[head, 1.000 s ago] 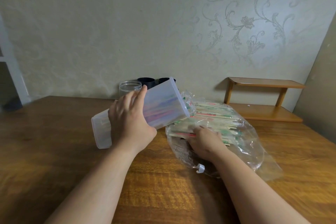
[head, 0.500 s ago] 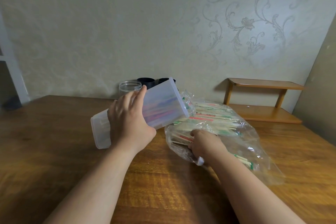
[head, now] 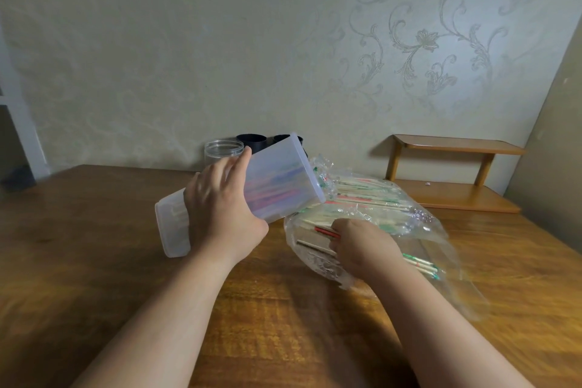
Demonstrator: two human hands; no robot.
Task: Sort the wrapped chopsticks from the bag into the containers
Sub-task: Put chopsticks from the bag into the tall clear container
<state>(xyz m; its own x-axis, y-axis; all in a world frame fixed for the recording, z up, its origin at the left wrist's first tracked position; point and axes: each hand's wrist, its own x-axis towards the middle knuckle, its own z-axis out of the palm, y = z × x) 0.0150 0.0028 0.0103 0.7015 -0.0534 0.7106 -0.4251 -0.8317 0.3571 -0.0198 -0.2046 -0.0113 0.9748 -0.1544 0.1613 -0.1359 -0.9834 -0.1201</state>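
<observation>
My left hand [head: 222, 214] grips a tall frosted plastic container [head: 274, 183], tilted with its open mouth up and right and its lower end near the wooden table [head: 94, 246]. Red-tipped wrapped chopsticks show faintly inside it. Just right of it lies a clear plastic bag [head: 419, 230] full of wrapped chopsticks [head: 365, 195] with red and green ends. My right hand [head: 365, 246] reaches inside the bag's mouth and pinches a red-tipped wrapped chopstick [head: 326, 231].
A clear round jar [head: 220, 151] and two black cups [head: 252, 141] stand at the table's back edge by the wall. A small wooden two-tier shelf [head: 453, 173] sits behind the bag to the right. Some loose green-tipped chopsticks [head: 422, 264] lie by my right wrist.
My right hand has drawn slightly toward me inside the bag, lifting a red-tipped chopstick free of the pile. The bag's plastic shifted. The left hand and container stayed put.
</observation>
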